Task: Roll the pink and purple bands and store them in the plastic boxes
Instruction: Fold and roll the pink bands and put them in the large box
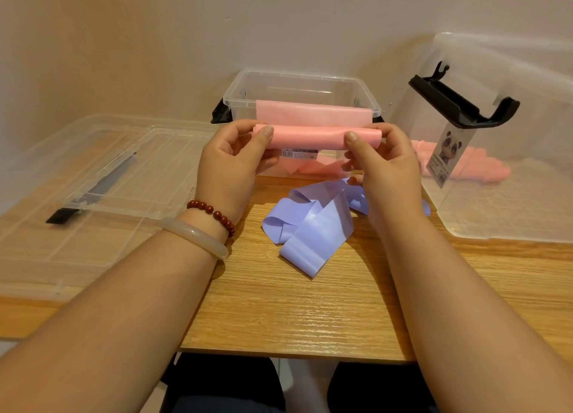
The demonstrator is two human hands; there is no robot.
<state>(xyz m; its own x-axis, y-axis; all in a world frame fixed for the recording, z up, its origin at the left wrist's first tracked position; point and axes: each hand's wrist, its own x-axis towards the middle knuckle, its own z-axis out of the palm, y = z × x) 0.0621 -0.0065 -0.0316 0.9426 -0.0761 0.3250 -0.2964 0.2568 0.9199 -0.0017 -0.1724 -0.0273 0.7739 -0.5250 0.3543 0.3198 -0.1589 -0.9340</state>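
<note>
**Grip state.** The left hand (235, 158) and right hand (379, 161) are both clamped on the pink band (310, 138), one at each end of a partly formed roll. The thumbs press the near face and the fingers curl behind. The roll hangs in the air between the hands, above the table (294, 313).

**Band path.** Just beyond the hands, the unrolled tail climbs over the front rim of the small plastic box (297, 77) and drops inside. A loose fold shows through the box wall below the roll.

**Likely faults.**

1. Coning. If one hand turns faster than the other, the layers will probably creep sideways and the roll will come out tapered.
2. Unwinding. The band looks smooth and springy. If either thumb eases off, the outer turns would likely spring open.
3. Box drag. The tail bears on the rim, so taking up slack sharply could pull the light box toward the hands or tilt it.
4. Snagging. The purple band (313, 226) lies in loose loops on the table, below the hands and nearer the body. One loop sits close under the right hand's lower fingers, though contact cannot be confirmed. A downward move could catch it and drag it.

**Outer area.** Outside the right hand, the large plastic box (511, 195) lies on its side with more pink material visible inside. Outside the left hand, a clear lid (124, 164) lies flat on the table, where a wide elbow movement might knock it.
</note>
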